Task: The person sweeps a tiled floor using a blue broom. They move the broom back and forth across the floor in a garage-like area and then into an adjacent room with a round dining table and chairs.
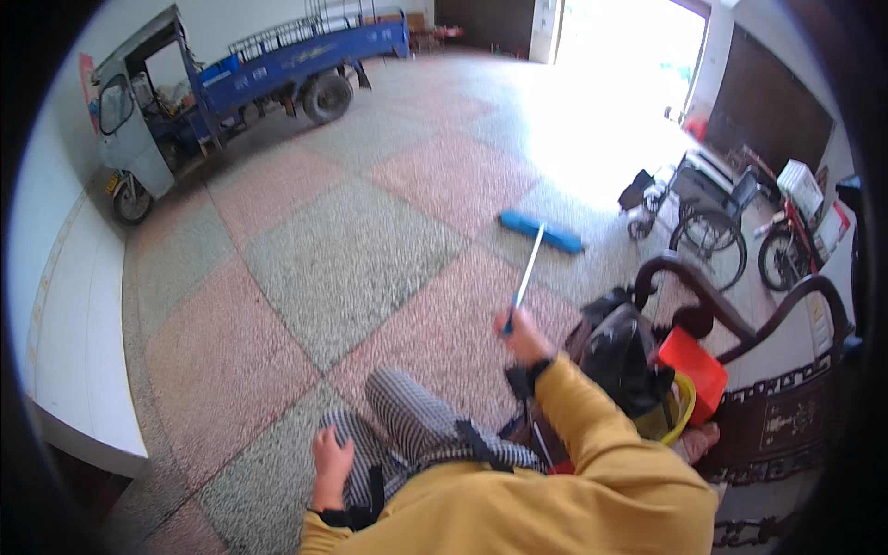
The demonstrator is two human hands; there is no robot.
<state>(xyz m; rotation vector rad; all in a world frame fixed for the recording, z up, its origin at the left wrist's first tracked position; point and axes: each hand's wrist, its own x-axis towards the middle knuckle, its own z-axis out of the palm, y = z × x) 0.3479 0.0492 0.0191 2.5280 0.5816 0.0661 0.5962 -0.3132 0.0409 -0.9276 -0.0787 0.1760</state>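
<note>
At centre frame, slightly right, my right hand is closed around the near end of a mop handle. The pale shaft runs up and to the right from my grip to the blue mop head, which lies flat on the floor right of centre, in the upper half. The head sits on a greenish tile, at the edge of the bright patch of daylight coming from the doorway at the top right.

My left hand is at lower centre-left, fingers curled loosely, resting on my knee over checked trousers. It holds nothing. Both yellow sleeves come in from the lower edge.

Just right of my right forearm: a black bag, a red box-like object and a yellow rim beside it, all set against a dark carved wooden bench at lower right.

Farther off, at right, a wheelchair stands beside a red bicycle. At upper left, a blue three-wheeled cargo truck is parked near the white wall. The floor is in pink and green squares.
</note>
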